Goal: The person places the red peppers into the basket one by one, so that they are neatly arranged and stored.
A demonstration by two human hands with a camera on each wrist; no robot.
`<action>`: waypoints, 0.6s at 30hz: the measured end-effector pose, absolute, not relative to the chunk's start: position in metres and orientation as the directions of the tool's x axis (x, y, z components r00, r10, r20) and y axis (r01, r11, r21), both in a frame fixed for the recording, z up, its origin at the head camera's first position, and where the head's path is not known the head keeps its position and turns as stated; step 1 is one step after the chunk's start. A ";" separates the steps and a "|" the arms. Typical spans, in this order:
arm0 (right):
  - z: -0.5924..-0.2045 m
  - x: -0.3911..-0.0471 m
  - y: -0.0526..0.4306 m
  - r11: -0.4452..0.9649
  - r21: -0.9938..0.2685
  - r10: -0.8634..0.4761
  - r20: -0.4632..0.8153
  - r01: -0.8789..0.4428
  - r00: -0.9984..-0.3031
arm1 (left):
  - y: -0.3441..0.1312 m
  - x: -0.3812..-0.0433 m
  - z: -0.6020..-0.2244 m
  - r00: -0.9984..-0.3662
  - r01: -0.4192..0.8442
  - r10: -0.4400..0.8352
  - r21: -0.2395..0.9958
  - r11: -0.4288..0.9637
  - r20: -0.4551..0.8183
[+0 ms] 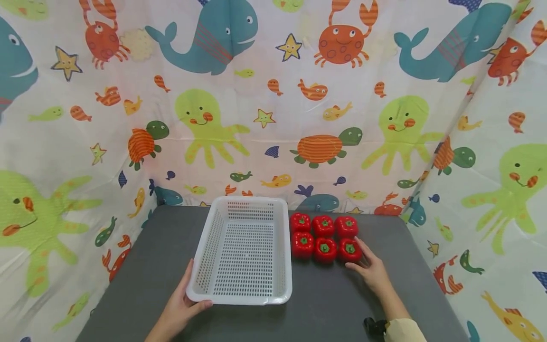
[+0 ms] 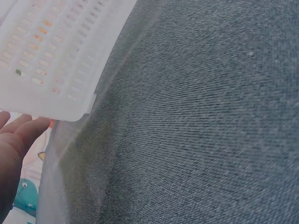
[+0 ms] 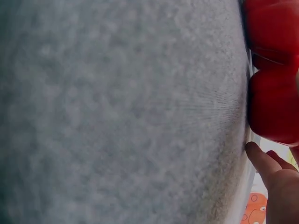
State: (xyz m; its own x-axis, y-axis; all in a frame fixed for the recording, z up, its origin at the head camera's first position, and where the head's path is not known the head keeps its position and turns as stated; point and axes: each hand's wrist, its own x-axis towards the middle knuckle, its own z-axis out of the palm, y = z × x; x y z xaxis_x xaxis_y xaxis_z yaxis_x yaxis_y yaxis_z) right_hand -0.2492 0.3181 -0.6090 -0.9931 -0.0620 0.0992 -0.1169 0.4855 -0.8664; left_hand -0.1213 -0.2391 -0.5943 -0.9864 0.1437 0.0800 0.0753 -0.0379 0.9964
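Note:
A white perforated plastic basket (image 1: pixel 243 298) lies on the dark table, with nothing in it. My left hand (image 1: pixel 178 304) is at its front left corner, thumb along the front rim and fingers beside the left wall. In the left wrist view the fingers (image 2: pixel 32 128) reach up to the basket's wall (image 2: pixel 42 105). Right of the basket stand two rows of red bell peppers (image 1: pixel 323 227) with green stems. My right hand (image 1: pixel 373 271) is spread at the front right bell pepper (image 1: pixel 349 250), fingertips at its far side and thumb near its front.
The grey table (image 1: pixel 325 304) extends in front of the basket and peppers. A curtain (image 1: pixel 265 156) printed with sea animals hangs behind and on both sides. A dark strap or device (image 1: pixel 375 327) is on the right wrist, by a pale sleeve (image 1: pixel 403 330).

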 end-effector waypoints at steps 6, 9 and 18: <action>-0.612 -0.253 0.316 0.524 -0.839 -0.052 0.137 -0.144 -0.989 | -0.241 -0.120 -0.597 -0.978 0.129 0.162 0.991 -0.038 0.134; -0.613 -0.251 0.315 0.524 -0.843 -0.030 0.128 -0.125 -0.991 | -0.242 -0.121 -0.597 -0.977 0.139 0.158 0.990 -0.034 0.143; -0.616 -0.248 0.320 0.540 -0.838 0.055 0.131 -0.081 -0.990 | -0.240 -0.123 -0.595 -0.990 0.062 0.122 0.998 -0.024 0.064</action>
State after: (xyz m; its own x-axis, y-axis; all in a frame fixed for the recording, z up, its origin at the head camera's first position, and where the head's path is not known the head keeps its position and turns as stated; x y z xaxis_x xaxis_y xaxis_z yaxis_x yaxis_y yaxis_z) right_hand -0.2476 0.3199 -0.6159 -0.9899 0.0549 0.1309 -0.0809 0.5395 -0.8381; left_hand -0.1229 -0.2396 -0.5945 -0.9904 0.1221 0.0643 0.0618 -0.0241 0.9978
